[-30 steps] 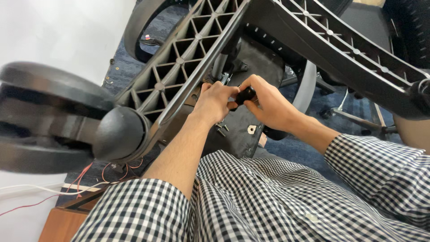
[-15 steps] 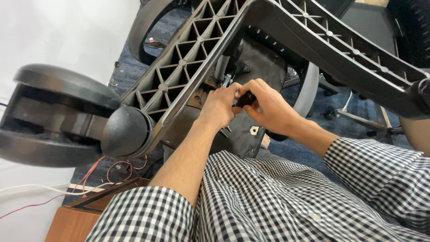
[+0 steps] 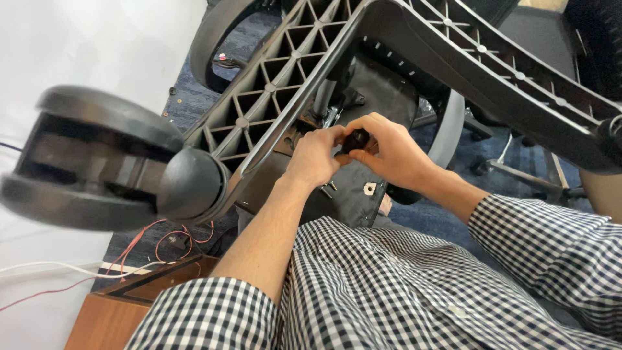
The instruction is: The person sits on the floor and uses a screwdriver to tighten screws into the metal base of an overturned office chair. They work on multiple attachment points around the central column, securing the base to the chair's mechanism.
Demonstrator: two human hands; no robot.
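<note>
Together, left hand point(image 3: 312, 157) and right hand point(image 3: 389, 152) pinch a small, rounded black knob point(image 3: 356, 139).

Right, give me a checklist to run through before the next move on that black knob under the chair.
1. Right hand has hold of the black knob: ok, fingers wrapped round it.
2. Left hand is steadying at the knob: ok, its fingertips meet the right hand there.
3. Knob seated on its fitting: cannot tell, the hands hide the joint.
4. Loose screws within reach: ok, they lie on the seat underside just below the hands.
5. Chair base clear of the hands: ok, its ribbed leg passes to the left, its wheel well away.
6. Red wires on the floor kept off the work: ok.
</note>
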